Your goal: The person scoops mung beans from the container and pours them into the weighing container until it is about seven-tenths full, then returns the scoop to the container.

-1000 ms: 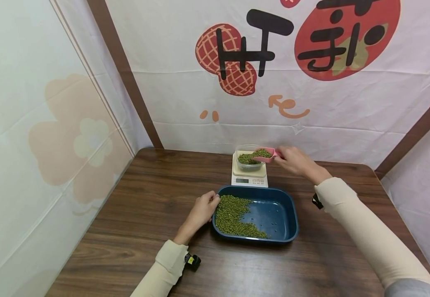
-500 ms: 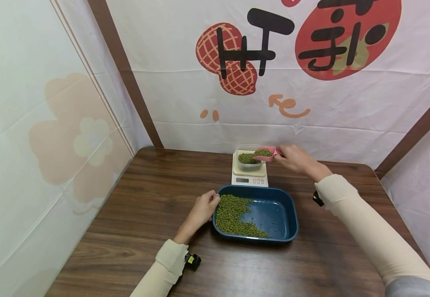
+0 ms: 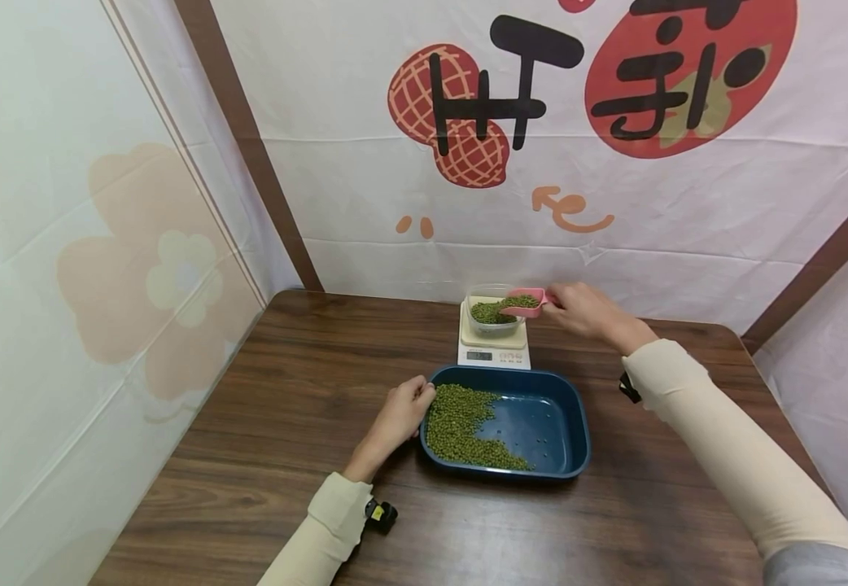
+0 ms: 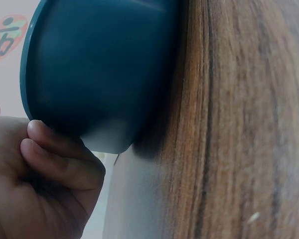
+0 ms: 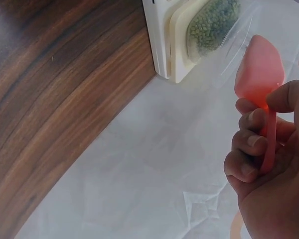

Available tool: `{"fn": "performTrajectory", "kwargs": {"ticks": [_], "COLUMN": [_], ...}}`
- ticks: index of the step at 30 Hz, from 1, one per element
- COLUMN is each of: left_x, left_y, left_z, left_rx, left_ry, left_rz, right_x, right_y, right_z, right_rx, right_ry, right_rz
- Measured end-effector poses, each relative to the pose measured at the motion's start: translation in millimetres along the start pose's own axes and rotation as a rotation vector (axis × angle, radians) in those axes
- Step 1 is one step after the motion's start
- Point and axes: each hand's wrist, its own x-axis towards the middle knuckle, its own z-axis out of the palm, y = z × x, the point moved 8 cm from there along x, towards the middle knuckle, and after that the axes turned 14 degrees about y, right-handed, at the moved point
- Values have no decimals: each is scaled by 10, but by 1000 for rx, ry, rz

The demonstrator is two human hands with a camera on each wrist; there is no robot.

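One translucent pink plastic scoop [image 5: 261,67] with a short narrow handle and a bowl tapering towards its lip carries a heap of small round green beans. It is above the right side of a clear, thin-walled plastic container [image 3: 493,330], its lip pointing inward; whether it touches the wall cannot be told. The right hand [image 3: 581,309] grasps the handle, thumb and fingers curled round it. More green beans cover the container's bottom. The container sits on a white kitchen scale [image 3: 471,358] with a cream platform, close to the far edge of the dark brown wood-grain tabletop [image 3: 285,407]; a white printed cloth [image 3: 365,187] hangs just beyond. The deep blue rectangular tray [image 3: 534,419] with rounded corners stands just in front of the scale, beans banked at its left. The left hand [image 3: 400,411] grips its left rim. Broad wood stretches left of the tray; a narrower strip lies right, partly beneath the right arm.
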Motion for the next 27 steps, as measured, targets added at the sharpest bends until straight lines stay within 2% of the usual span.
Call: {"fn": "performTrajectory", "kwargs": {"ticks": [8, 27], "left_x": [7, 12], "left_y": [-23, -16], "left_z": [17, 22], "left_rx": [-4, -7], "left_ry": [2, 3], "left_rz": [-3, 8], "right_x": [6, 57], "right_y": [17, -7], "right_z": [24, -4], "right_rx": [-16, -66], "right_ry": [-34, -39], "right_rz": [5, -32]}}
